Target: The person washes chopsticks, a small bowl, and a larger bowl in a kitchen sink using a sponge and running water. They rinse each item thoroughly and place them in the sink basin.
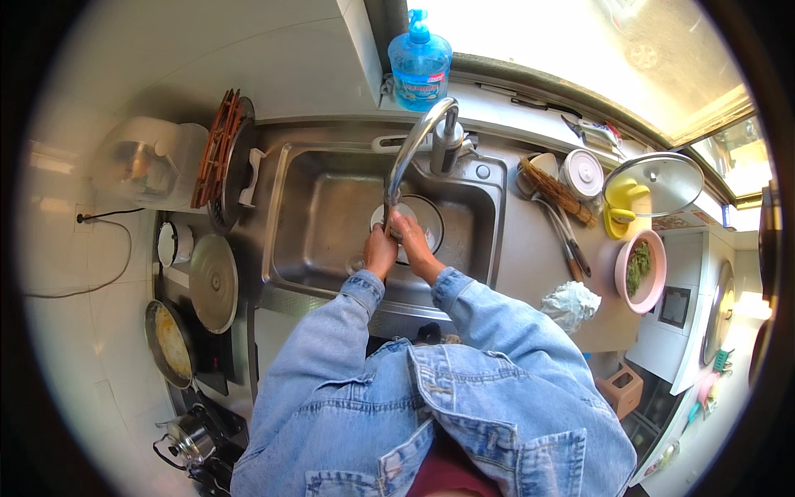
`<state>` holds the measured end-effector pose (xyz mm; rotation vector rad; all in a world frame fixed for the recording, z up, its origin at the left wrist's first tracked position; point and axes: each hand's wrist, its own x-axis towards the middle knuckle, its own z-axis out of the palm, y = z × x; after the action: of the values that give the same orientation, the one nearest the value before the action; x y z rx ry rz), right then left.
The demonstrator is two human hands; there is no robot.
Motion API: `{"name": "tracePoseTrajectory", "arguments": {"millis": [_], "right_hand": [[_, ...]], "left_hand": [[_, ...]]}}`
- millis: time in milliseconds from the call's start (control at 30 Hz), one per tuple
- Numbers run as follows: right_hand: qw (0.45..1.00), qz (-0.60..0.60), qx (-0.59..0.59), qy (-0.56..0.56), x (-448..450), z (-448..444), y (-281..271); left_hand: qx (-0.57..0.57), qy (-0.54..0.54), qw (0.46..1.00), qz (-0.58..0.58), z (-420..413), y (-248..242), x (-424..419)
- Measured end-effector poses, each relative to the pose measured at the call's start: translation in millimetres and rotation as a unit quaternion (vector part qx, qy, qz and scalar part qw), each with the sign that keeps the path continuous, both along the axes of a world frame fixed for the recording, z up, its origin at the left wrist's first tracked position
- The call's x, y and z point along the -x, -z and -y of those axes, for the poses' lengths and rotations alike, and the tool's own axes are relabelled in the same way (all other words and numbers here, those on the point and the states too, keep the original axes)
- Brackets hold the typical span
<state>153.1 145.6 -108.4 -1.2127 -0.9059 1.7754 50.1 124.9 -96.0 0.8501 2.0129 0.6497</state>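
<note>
Both hands are over the stainless steel sink [310, 230], beneath the spout of the curved chrome faucet [407, 146]. My left hand [380, 251] is closed around a thin brown stick-like utensil [389, 223], whose exact kind I cannot make out. Against its upper part lie the bent fingers of my right hand [415, 239]. Below and behind the hands, a round dish with a dark rim [428, 214] rests in the basin, with a pale dish [379, 214] partly hidden beside it. Whether water is running is hard to see.
A blue pump bottle [421, 74] stands behind the faucet. To the right are a straw brush [559, 192], long-handled utensils [562, 233], a glass lid [655, 183], a pink bowl of greens [640, 270] and a crumpled cloth [571, 304]. A frying pan [171, 345] sits left.
</note>
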Motion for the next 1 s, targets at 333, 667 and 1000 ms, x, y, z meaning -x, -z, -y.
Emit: {"name": "tracePoseTrajectory", "arguments": {"millis": [333, 667, 1000], "right_hand": [[0.991, -0.076, 0.111, 0.018, 9, 41, -7], [0.933, -0.193, 0.242, 0.185, 3, 23, -6], [0.948, 0.075, 0.196, 0.239, 26, 2, 24]], "left_hand": [[0.047, 0.233, 0.946, -0.219, 54, -33, -18], [0.047, 0.328, 0.942, -0.047, 82, -68, 12], [0.013, 0.358, 0.911, -0.206, 99, -80, 21]]}}
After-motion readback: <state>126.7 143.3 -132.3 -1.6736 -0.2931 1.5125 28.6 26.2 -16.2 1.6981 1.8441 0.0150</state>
